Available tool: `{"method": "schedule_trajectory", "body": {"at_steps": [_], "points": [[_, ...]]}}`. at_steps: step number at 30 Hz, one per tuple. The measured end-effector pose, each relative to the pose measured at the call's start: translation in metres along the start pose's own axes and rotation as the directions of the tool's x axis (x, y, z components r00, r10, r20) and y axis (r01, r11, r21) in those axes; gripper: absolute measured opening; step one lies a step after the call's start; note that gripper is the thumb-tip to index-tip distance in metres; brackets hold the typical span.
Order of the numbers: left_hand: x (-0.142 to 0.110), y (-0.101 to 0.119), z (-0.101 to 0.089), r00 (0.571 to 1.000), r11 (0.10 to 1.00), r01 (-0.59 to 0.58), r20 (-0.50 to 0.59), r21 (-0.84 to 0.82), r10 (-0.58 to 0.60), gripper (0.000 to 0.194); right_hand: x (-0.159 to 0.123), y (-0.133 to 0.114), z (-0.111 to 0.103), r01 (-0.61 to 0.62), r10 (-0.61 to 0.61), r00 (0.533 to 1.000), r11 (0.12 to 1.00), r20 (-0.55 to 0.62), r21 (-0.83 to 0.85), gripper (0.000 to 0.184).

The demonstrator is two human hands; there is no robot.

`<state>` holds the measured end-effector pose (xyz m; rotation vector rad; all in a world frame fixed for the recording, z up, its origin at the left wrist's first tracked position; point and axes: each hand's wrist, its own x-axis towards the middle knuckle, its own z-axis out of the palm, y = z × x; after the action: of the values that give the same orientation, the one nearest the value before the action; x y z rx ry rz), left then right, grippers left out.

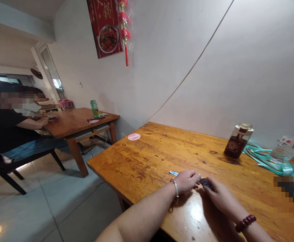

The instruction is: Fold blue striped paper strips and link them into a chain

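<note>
My right hand (pixel 218 195), with a dark red bead bracelet (pixel 246 223) on its wrist, has its fingers closed around a small dark object (pixel 206 183). Its kind is too small to make out. My left hand (pixel 186 181) is closed too, thumb and fingertips pinched together right beside the dark object. Whatever lies between those fingertips is hidden. A silver bangle (pixel 176 189) circles the left wrist. Just behind the left hand, a light blue and white strip (pixel 173 173) shows on the wooden table (pixel 147 151), partly covered by the hand.
A brown-filled bottle (pixel 238 141), a clear water bottle (pixel 289 146) and turquoise straps (pixel 257 156) occupy the table's right side. A pink round sticker (pixel 134 136) marks the far left corner. At another table (pixel 83 122), with a green bottle (pixel 94 109), a person in black (pixel 8 129) sits.
</note>
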<state>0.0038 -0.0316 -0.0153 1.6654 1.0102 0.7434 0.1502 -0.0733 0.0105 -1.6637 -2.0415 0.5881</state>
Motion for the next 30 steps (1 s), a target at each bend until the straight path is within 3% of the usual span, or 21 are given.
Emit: {"method": "schedule_trajectory", "body": {"at_steps": [3,6,8,10,12,15,19,23,26,28,30], "points": [[0.0,0.004,-0.004,0.996,0.998,-0.033,-0.083,-0.053,0.028,0.043,0.001,-0.006,0.005,0.016,-0.014,1.0,0.966,-0.012,0.257,0.017],[0.001,0.01,-0.017,0.977,0.995,-0.016,-0.21,0.095,0.035,0.044,-0.001,-0.013,0.012,0.025,-0.051,0.997,0.935,0.065,0.353,0.017],[0.0,0.014,-0.031,0.98,0.938,-0.018,-0.18,0.347,0.086,0.042,-0.001,-0.016,0.017,0.03,-0.064,0.995,0.929,0.081,0.368,0.017],[-0.003,0.017,-0.046,0.993,0.787,-0.005,-0.087,0.617,0.074,0.032,0.001,-0.017,0.02,0.022,-0.053,0.996,0.928,0.072,0.372,0.015],[-0.008,0.017,-0.061,0.997,0.742,-0.005,-0.054,0.671,0.056,0.021,0.003,-0.019,0.023,0.008,-0.038,0.996,0.932,0.076,0.363,0.012],[-0.016,0.012,-0.083,0.995,0.693,-0.012,-0.06,0.721,0.08,0.034,0.011,-0.027,0.028,-0.022,-0.036,0.984,0.948,0.177,0.318,0.012],[-0.014,-0.001,-0.106,0.987,0.697,-0.09,-0.03,0.711,0.157,0.018,0.028,-0.05,0.039,-0.053,-0.007,0.963,0.976,0.27,0.213,0.018],[0.0,-0.015,-0.124,0.975,0.769,-0.045,-0.14,0.638,0.174,0.02,0.047,-0.074,0.059,-0.039,0.005,0.984,0.981,0.179,0.189,0.023],[0.002,-0.022,-0.134,0.967,0.809,-0.02,-0.193,0.587,0.164,0.026,0.056,-0.08,0.069,-0.009,0.004,1.0,0.987,0.03,0.161,0.04],[-0.004,-0.025,-0.139,0.968,0.827,-0.019,-0.197,0.562,0.155,0.029,0.057,-0.08,0.065,0.02,-0.005,0.995,0.989,-0.104,0.146,0.049],[-0.01,-0.025,-0.141,0.97,0.845,-0.022,-0.192,0.535,0.147,0.032,0.051,-0.084,0.048,0.03,0.011,0.976,0.982,-0.215,0.185,0.035]]}}
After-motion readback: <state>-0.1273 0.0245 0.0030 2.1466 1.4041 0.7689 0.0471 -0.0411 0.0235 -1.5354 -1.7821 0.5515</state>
